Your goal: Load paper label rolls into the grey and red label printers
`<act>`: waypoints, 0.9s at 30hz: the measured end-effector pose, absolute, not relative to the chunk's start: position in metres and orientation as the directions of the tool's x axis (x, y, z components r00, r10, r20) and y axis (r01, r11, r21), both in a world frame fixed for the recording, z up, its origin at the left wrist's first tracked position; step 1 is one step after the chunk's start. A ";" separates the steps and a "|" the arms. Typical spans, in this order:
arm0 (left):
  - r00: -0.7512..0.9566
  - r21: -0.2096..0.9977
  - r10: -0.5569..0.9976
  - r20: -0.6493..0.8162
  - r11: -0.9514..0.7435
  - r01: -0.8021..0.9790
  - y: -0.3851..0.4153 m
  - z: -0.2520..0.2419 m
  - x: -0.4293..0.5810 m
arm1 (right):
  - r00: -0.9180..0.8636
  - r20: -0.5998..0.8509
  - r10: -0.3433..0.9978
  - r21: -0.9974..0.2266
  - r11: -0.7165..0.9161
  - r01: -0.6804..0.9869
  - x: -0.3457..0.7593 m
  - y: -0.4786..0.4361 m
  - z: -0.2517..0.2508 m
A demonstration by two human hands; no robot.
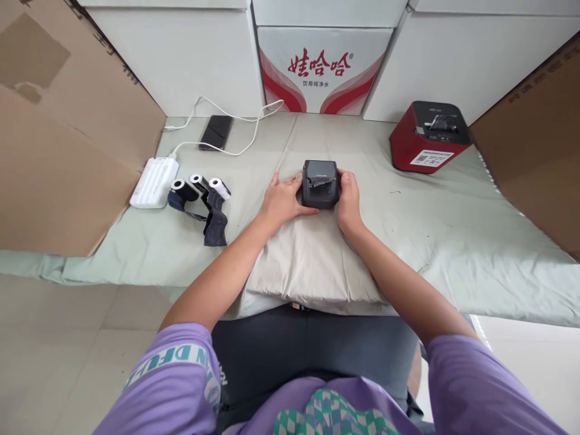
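Observation:
A small dark grey label printer [319,196] sits on the cloth-covered table in front of me, a torn dark strip showing at the slot on its top. My left hand [281,201] is against its left side, thumb along the front lower edge. On the opposite side, my right hand [348,202] presses its curled fingers to the printer's right wall. Between them the two hands grip it. To the left of my left hand lie several small paper rolls [185,190] with a dark, crumpled strip [215,223] unrolled from them.
A red and black printer [423,142] stands at the back right. At the back left are a white power bank [154,183], a black phone [216,132] and a white cable [254,136]. Cardboard [58,157] walls the left side; white boxes [181,60] line the back.

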State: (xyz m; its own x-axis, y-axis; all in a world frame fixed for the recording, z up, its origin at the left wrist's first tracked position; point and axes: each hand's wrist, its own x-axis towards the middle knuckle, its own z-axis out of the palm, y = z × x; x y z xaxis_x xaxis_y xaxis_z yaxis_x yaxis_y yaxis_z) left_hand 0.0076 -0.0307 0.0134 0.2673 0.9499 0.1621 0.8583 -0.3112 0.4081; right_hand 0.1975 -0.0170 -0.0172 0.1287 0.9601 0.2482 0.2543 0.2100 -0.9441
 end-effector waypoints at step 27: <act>0.309 0.436 0.938 0.156 -0.346 0.831 -0.033 0.012 0.005 | -0.064 0.196 0.978 -0.864 0.204 0.461 0.228 0.035 0.001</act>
State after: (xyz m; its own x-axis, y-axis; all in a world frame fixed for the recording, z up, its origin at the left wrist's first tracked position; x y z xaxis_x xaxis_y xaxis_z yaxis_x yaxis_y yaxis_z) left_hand 0.0053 -0.0326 0.0125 0.3093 0.9381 0.1559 0.8308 -0.3463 0.4357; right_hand 0.2281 0.0350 0.0008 -0.0643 0.9784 0.1964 0.4606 0.2037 -0.8639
